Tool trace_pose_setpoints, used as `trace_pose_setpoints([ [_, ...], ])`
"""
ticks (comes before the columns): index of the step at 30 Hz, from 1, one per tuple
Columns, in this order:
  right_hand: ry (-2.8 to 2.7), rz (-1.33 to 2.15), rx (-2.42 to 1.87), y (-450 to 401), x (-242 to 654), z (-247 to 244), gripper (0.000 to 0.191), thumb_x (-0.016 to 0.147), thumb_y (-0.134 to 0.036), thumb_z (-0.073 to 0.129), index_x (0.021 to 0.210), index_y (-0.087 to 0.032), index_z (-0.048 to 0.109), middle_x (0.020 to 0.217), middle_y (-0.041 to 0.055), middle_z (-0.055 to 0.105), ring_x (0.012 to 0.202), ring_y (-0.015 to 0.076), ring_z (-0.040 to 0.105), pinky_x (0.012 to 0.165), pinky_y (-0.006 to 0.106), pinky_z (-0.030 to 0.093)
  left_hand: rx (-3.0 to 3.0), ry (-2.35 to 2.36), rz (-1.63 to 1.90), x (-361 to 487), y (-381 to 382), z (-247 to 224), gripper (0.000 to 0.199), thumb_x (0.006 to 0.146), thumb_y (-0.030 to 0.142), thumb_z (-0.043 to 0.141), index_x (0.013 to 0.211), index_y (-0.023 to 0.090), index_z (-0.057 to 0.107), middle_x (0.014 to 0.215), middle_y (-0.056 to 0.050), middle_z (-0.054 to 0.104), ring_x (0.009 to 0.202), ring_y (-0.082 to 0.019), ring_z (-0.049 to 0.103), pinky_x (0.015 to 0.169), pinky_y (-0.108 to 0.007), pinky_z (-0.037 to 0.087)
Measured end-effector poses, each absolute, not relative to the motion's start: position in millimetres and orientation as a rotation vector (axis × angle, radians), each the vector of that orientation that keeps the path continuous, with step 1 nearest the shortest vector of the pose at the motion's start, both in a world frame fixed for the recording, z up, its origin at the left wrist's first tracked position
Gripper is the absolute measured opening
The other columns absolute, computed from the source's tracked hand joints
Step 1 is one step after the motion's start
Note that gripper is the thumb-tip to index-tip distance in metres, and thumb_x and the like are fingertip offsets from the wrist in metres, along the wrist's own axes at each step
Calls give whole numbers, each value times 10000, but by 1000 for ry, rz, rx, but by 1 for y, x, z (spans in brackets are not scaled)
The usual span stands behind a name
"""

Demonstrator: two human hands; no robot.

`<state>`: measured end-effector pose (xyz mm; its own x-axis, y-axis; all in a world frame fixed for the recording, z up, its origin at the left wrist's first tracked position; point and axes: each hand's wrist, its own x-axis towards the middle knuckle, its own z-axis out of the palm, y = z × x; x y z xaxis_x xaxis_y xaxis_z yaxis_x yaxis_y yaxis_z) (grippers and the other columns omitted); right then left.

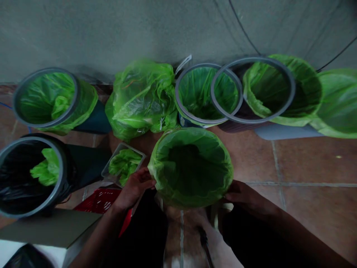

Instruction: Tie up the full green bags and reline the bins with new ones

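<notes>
A bin lined with a green bag (pixel 192 193) stands upright between my knees, the bag folded out over its rim. At the bin's left side, my left hand (pixel 139 183) has its fingers closed on the bag's edge. My right hand (pixel 235 191) is at the right side, its fingers partly hidden behind the folded bag. A loose grey ring (pixel 292 87) rests across two green-lined bins at the back right.
Along the wall are a ringed green-lined bin (pixel 44 70), a stuffed green bag (pixel 142 98) and more lined bins. A black-lined bin (pixel 63 163), a clear tray (pixel 143 158), a red basket (pixel 104 199) and a box (pixel 52 227) are at left.
</notes>
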<state>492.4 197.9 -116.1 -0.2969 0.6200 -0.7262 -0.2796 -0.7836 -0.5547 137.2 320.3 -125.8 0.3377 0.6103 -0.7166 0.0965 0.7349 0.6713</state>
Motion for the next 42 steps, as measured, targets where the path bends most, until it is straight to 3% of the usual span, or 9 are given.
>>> trace_pose_setpoints([
  [15, -612, 2198, -1419, 199, 484, -135, 307, 725, -305, 791, 1020, -220, 778, 1095, 75, 757, 1064, 266, 688, 1065, 467, 447, 690, 998, 436, 144, 324, -142, 456, 733, 283, 803, 1149, 199, 638, 1168, -100, 726, 1044, -262, 696, 952, -405, 526],
  [19, -700, 2161, -1478, 195, 488, -144, 257, 713, -295, 778, 956, -213, 785, 988, 62, 772, 949, 268, 705, 1000, 462, 491, 780, 1030, 422, 147, 327, -143, 421, 727, 298, 795, 1106, 194, 646, 1147, -91, 731, 1034, -261, 697, 948, -404, 526],
  [22, -844, 2085, -1694, 189, 504, -155, 172, 693, -285, 747, 851, -221, 776, 825, 60, 766, 787, 268, 700, 825, 430, 555, 937, 1157, 355, 141, 329, -151, 386, 709, 325, 777, 1045, 169, 668, 1068, -91, 747, 1004, -276, 699, 926, -413, 533],
  [24, -943, 1858, -1974, 190, 521, -158, 160, 678, -305, 713, 807, -219, 753, 777, 72, 754, 743, 274, 690, 735, 415, 558, 1027, 1310, 342, 134, 332, -155, 395, 704, 354, 749, 1030, 144, 672, 1037, -103, 748, 1011, -294, 693, 922, -425, 534],
  [28, -1148, 898, -2411, 233, 536, -122, 258, 775, -394, 589, 890, -196, 708, 849, 111, 740, 797, 306, 696, 740, 449, 550, 1086, 1593, 492, 131, 337, -145, 523, 816, 468, 592, 1185, 98, 618, 1140, -149, 717, 1118, -307, 654, 958, -435, 518],
  [30, -1483, 567, -2200, 274, 514, -89, 263, 869, -384, 528, 986, -216, 693, 1005, 104, 726, 879, 294, 688, 780, 447, 552, 1172, 1648, 530, 138, 337, -131, 565, 882, 494, 510, 1281, 97, 566, 1233, -168, 680, 1173, -299, 629, 990, -434, 502],
  [36, -2652, 515, -1171, 386, 373, -54, 384, 919, -97, 462, 1248, -200, 631, 1321, 90, 624, 1273, 233, 520, 1090, 430, 407, 1343, 1675, 332, 178, 324, -107, 667, 928, 439, 493, 1463, 65, 358, 1481, -237, 478, 1367, -296, 482, 1109, -418, 403],
  [38, -2882, 579, -1030, 403, 339, -70, 352, 919, -84, 474, 1206, -179, 655, 1259, 95, 660, 1291, 237, 503, 1113, 450, 363, 1290, 1647, 177, 187, 318, -111, 622, 927, 401, 501, 1438, 66, 390, 1389, -234, 570, 1293, -291, 558, 1054, -394, 442],
  [42, -3219, 644, -924, 420, 322, -97, 241, 921, -88, 492, 1013, -153, 704, 1026, 76, 724, 1077, 231, 619, 1001, 389, 409, 1256, 1594, -21, 190, 313, -120, 357, 942, 297, 445, 1221, 122, 583, 1169, -163, 703, 1084, -246, 678, 910, -321, 495],
])
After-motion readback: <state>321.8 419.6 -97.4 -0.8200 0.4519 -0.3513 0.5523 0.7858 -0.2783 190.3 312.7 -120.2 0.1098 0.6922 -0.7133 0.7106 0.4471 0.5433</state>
